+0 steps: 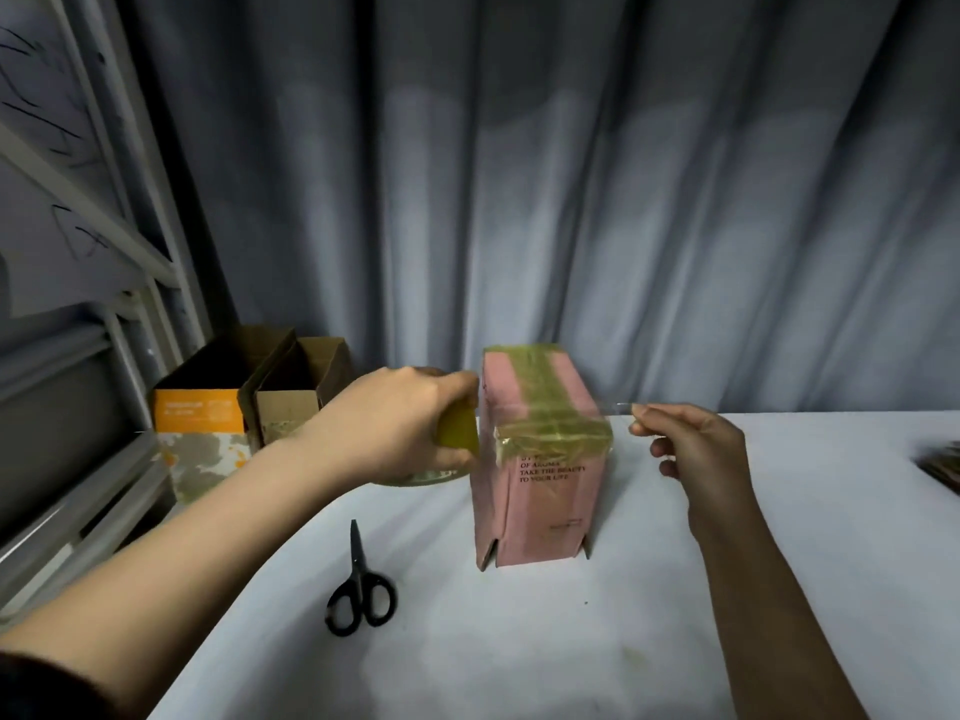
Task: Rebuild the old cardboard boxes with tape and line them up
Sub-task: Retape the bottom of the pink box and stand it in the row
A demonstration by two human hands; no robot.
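Pink box (540,459) stands mid-frame on the counter (779,563). Left hand (395,423) grips the tape roll (457,433); right hand (696,449) fingers pinch the tape end (618,407), stretching a strip over its top.

I hold both bare forearms out over the bench: my left hand (400,423) curls its fingers (457,407) around a tape roll (457,433), knuckles up, while my right hand (696,449), raised level with it, pinches a clear tape end (618,407) between thumb and forefinger.
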